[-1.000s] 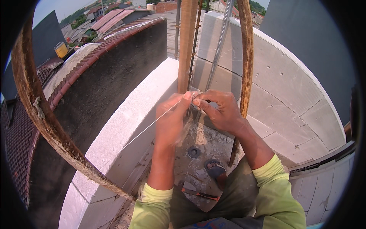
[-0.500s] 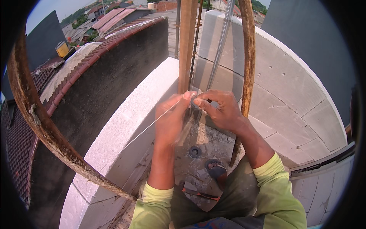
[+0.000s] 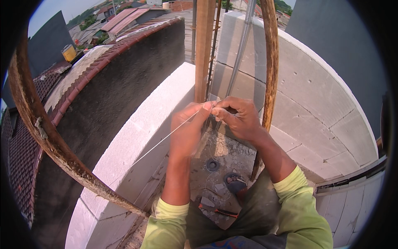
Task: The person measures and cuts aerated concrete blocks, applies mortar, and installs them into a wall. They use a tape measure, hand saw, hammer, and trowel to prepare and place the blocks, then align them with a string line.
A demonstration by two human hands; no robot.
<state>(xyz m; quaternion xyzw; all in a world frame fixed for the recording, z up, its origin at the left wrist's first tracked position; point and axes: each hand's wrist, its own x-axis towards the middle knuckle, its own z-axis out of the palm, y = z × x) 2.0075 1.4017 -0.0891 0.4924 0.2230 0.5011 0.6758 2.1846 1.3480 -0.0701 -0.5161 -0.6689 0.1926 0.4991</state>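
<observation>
A thin white string point(image 3: 159, 141) runs taut from the lower left, over the pale block wall, up to my hands. My left hand point(image 3: 186, 126) is closed, pinching the string between thumb and forefinger. Just right of it, my right hand point(image 3: 238, 117) is pinched shut at the same spot, its fingertips almost touching the left thumb. The string's end between the fingertips is too small to make out clearly. Right behind my hands stands an upright wooden post point(image 3: 203, 50).
Low pale block walls stand left point(image 3: 128, 133) and right point(image 3: 315, 91). Wooden poles rise at left point(image 3: 45, 128) and right point(image 3: 270, 62); a metal bar point(image 3: 239, 54) leans in the corner. Below lie rubble, a round grey drain-like piece point(image 3: 212, 165) and an orange-and-black tool point(image 3: 219, 211).
My right hand's fingers have closed in toward the left fingertips, and the gap between the hands is smaller. The left hand has shifted slightly right, still holding the string.
</observation>
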